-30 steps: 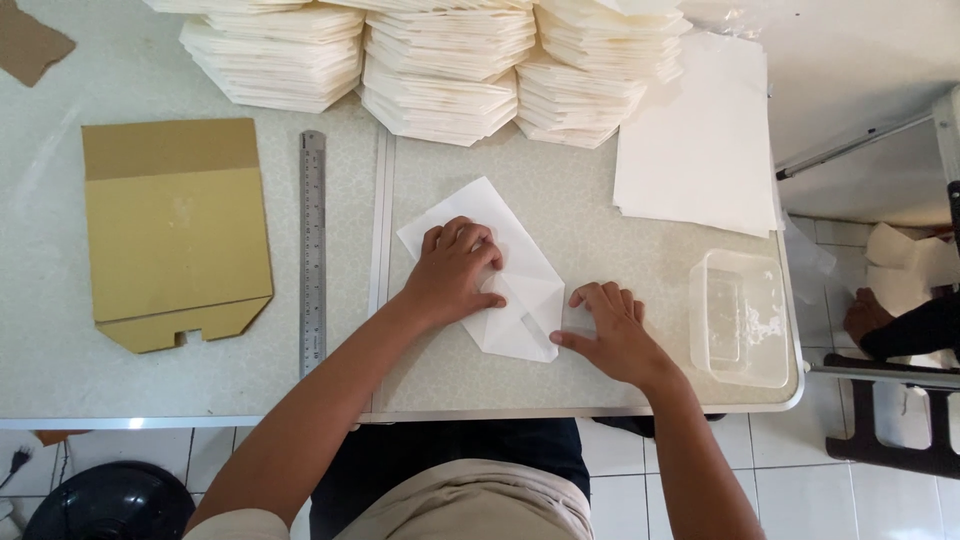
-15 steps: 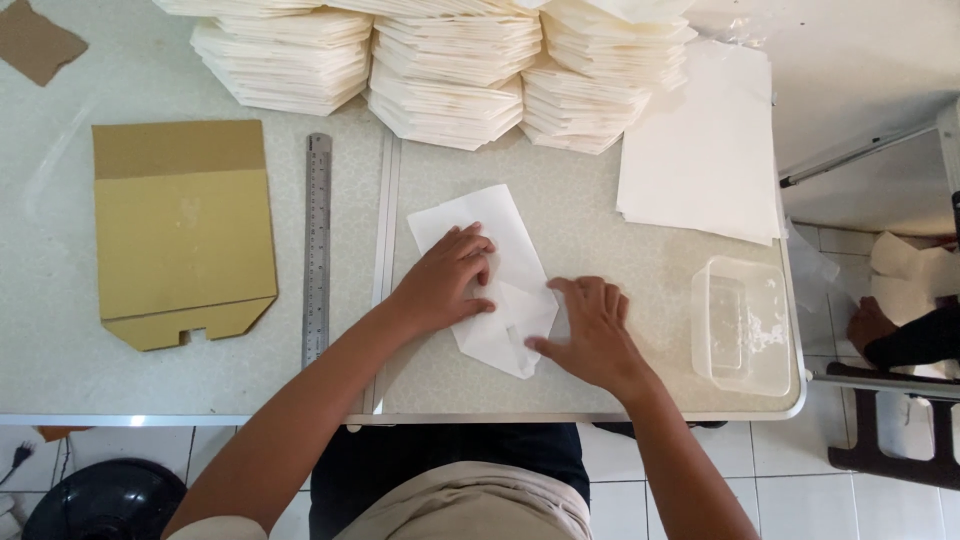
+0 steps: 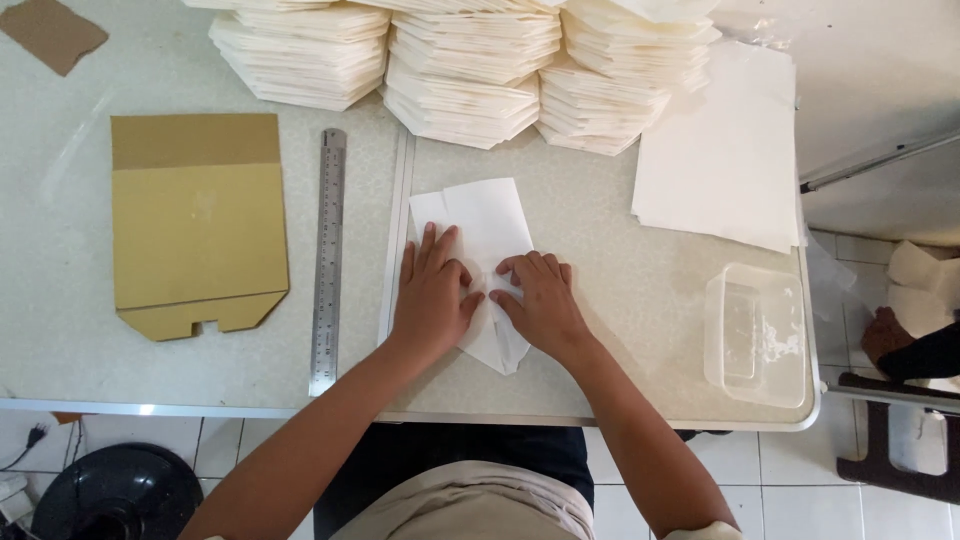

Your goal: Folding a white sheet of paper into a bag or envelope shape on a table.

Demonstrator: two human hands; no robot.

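White folded paper (image 3: pixel 485 225) under both palms; left hand (image 3: pixel 432 295), right hand (image 3: pixel 540 305) flat, fingers spread, pressing.

A steel ruler (image 3: pixel 328 260) lies lengthwise on the table (image 3: pixel 640 300), just beside a flat brown cardboard template (image 3: pixel 197 225). Three stacks of folded white paper (image 3: pixel 470 70) stand along the far edge. Loose white sheets (image 3: pixel 720 160) lie at the right, with a clear plastic container (image 3: pixel 757 335) near them. A cardboard scrap (image 3: pixel 50 32) sits far left.
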